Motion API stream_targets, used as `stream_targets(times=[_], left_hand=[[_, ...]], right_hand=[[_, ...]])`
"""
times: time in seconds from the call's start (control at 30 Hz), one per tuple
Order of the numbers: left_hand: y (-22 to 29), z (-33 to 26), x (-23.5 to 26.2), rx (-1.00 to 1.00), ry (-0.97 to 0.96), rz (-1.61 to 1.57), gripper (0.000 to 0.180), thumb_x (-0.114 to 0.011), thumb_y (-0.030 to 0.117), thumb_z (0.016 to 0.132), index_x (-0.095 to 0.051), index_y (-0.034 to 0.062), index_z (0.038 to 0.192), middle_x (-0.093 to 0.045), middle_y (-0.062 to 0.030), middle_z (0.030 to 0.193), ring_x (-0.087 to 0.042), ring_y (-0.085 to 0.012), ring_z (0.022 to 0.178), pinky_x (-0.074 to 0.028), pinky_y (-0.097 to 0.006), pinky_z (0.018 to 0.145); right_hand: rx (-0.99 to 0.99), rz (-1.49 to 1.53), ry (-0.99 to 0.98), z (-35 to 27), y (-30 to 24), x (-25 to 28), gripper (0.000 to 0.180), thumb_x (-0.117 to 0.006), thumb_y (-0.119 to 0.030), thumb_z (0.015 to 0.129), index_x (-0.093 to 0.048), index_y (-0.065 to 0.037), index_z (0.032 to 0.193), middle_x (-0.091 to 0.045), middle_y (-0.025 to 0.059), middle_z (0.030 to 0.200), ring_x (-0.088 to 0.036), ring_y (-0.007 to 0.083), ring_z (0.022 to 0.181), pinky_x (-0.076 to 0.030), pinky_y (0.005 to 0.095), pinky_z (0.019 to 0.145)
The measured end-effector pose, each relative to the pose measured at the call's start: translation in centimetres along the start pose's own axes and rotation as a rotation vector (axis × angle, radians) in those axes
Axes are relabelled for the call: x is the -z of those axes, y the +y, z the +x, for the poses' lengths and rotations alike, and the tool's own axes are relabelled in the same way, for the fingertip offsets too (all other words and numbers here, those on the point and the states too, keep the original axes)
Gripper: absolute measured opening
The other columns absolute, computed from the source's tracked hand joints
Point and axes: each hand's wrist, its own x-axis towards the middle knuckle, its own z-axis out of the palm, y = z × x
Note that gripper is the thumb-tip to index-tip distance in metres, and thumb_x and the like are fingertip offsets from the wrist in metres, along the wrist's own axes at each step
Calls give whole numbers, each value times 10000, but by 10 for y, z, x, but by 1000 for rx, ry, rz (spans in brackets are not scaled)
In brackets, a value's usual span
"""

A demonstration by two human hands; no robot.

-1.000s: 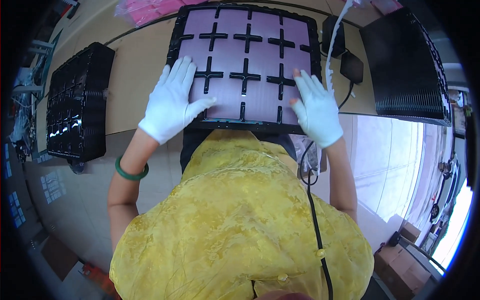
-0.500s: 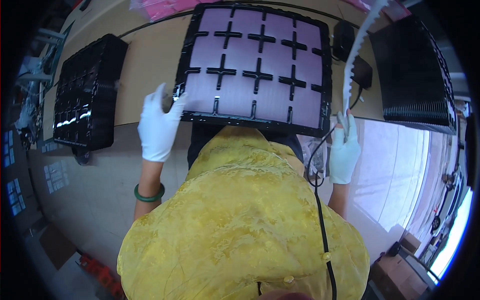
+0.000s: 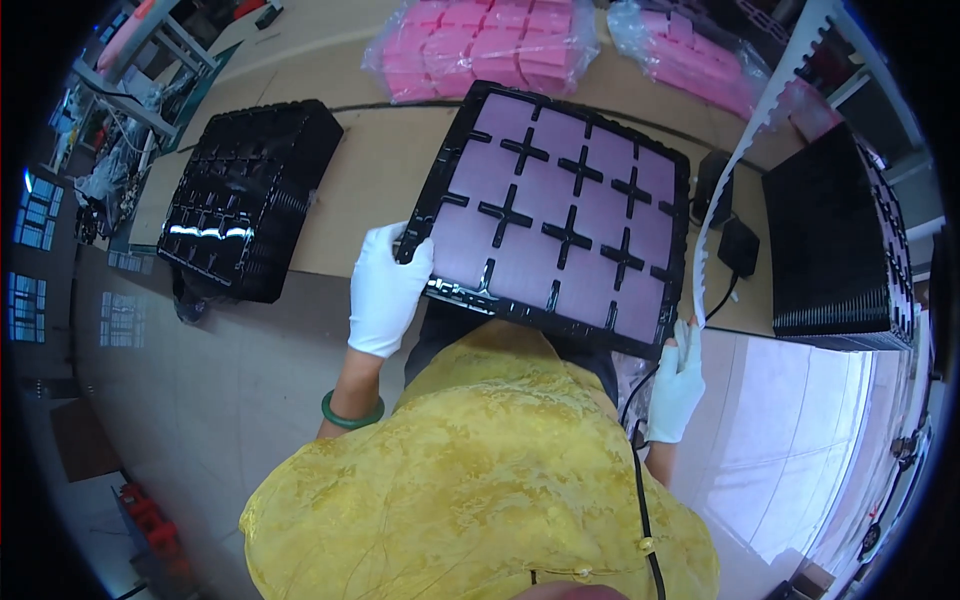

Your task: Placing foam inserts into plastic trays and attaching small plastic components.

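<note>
A black square tray [image 3: 462, 140] with cross-shaped ribs lies tilted before me, its cells showing purple panels [image 3: 545, 200]. My left hand [image 3: 385, 295], in a white glove, is closed on the tray's left edge near the front corner, thumb over the rim. At the tray's front right corner, my right hand [image 3: 677, 392], also gloved, pinches the lower end of a long whitish strip [image 3: 768, 105] with a notched edge. That strip rises past the tray's right side toward the upper right. The fingertips of my right hand are partly hidden by the strip.
A stack of black trays [image 3: 250, 190] stands at the left, another black stack [image 3: 830, 240] at the right. Pink pieces in clear plastic [image 3: 490, 45] lie behind. A black adapter [image 3: 738, 248] and cable sit right of the tray on the brown tabletop [image 3: 375, 150].
My left hand has closed on the tray's left edge, beside which it was open. The view has shifted, and the tray appears lower and more turned. My right hand still holds the strip.
</note>
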Motion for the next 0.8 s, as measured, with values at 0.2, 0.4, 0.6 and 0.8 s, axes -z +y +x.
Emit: stream_targets(times=[0.2,0.4,0.6,0.8], left_hand=[[29,-4,30,319,-208,-954,495,-726,104,931,-554,-20,1378,-659,-71,1200,-646,-127,1030,-561,-283,834],[-20,-25,145,142,34,-1000,519,-618,76,994,-481,-26,1484,-640,-114,1305,-649,-186,1144,-521,-342,1014],[12,5,138,-16,-23,-1114,542,-602,129,1006,-460,-30,1504,-624,-155,1351,-647,-233,1198,-542,-374,1042],[222,-43,31,-153,-897,-1363,528,-576,51,1001,-429,-52,1497,-651,-119,1236,-708,-167,1026,-617,-319,859]], right_hand=[[20,424,-24,-1,30,6,573,-398,-357,1128,-440,49,1529,-601,183,1433,-533,245,1357,-370,314,1130],[55,537,-29,-27,-6,24,645,-398,-465,1115,-488,59,1479,-693,185,1300,-605,202,1113,-426,324,1027],[93,442,-35,-43,0,30,500,-454,-391,1105,-580,-20,1416,-778,108,1123,-621,185,797,-506,309,806],[107,123,-12,-75,41,56,492,-448,-397,1109,-607,-21,1384,-772,116,1109,-647,191,862,-508,314,861]])
